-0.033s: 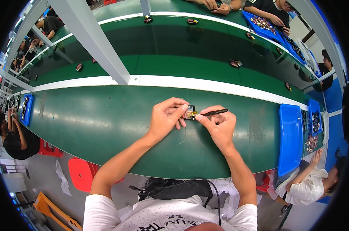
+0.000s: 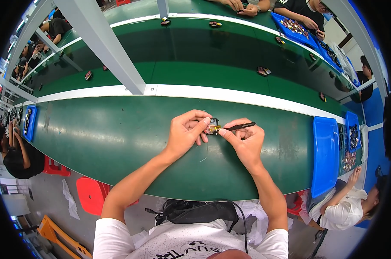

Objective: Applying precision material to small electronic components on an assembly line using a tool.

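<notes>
Over the green worktop [image 2: 130, 146], my left hand [image 2: 184, 131] pinches a small electronic assembly [image 2: 212, 127] with a black frame and yellow and reddish parts. My fingers cover its left side. My right hand [image 2: 247, 142] is closed round a pair of black tweezers [image 2: 242, 126], held aslant with the rear end sticking out to the right. Thumb and fingertips of that hand meet the right side of the assembly. The tweezers' tips are too small to make out.
A blue tray [image 2: 325, 155] lies at the table's right end, beside a smaller blue tray [image 2: 353, 131] with parts. Behind a white rail [image 2: 230, 96], a green conveyor belt [image 2: 195, 75] carries several small assemblies. A grey post [image 2: 105, 47] rises at the rail. Co-workers sit left, right and across.
</notes>
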Demonstrator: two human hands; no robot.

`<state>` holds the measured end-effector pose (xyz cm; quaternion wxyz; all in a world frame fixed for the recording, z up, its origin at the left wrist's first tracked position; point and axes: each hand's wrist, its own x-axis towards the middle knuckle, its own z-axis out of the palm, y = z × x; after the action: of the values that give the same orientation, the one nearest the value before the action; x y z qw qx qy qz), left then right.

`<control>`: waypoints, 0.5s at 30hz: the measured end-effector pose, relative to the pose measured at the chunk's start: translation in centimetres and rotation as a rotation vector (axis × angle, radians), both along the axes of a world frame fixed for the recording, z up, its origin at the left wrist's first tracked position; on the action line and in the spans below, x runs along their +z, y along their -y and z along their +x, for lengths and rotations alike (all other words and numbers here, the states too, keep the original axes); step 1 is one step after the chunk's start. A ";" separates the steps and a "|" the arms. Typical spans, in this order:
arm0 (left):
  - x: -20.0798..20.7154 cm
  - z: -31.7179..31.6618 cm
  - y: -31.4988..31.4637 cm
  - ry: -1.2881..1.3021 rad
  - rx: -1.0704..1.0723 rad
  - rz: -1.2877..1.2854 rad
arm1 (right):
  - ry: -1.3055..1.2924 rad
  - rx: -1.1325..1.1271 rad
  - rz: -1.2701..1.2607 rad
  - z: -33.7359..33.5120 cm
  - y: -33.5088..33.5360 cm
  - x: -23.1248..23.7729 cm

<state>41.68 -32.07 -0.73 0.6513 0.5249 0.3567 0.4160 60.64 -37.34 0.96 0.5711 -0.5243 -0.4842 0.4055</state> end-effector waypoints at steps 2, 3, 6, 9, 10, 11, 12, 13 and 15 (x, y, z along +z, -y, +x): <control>0.1 -0.1 -0.1 0.002 -0.016 -0.002 | 0.009 0.003 0.009 0.0 0.0 0.1; 0.1 -0.2 -0.1 0.002 -0.031 -0.005 | 0.000 0.009 0.004 0.0 0.0 0.0; 0.0 -0.1 0.0 -0.004 -0.054 0.009 | -0.004 0.023 -0.004 0.0 0.0 0.2; 0.3 -0.1 0.1 0.004 -0.066 -0.009 | 0.013 0.036 -0.005 0.1 0.1 0.0; 0.5 0.0 0.2 0.005 -0.065 -0.010 | 0.025 0.041 -0.002 0.1 0.1 -0.1; 0.8 0.1 0.3 -0.023 -0.057 0.010 | 0.026 0.042 -0.003 0.1 0.1 0.0; 1.0 0.2 0.4 -0.052 -0.048 0.032 | 0.024 0.049 -0.001 -0.1 0.2 0.2; 1.0 0.1 0.4 -0.052 -0.044 0.032 | 0.023 0.055 0.001 -0.2 0.2 0.3; 0.8 0.1 0.4 -0.102 -0.043 0.003 | 0.026 0.058 -0.004 -0.2 0.2 0.3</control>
<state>41.77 -32.46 0.09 0.6403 0.5538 0.3776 0.3751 60.41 -37.53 1.26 0.5517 -0.5164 -0.5060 0.4158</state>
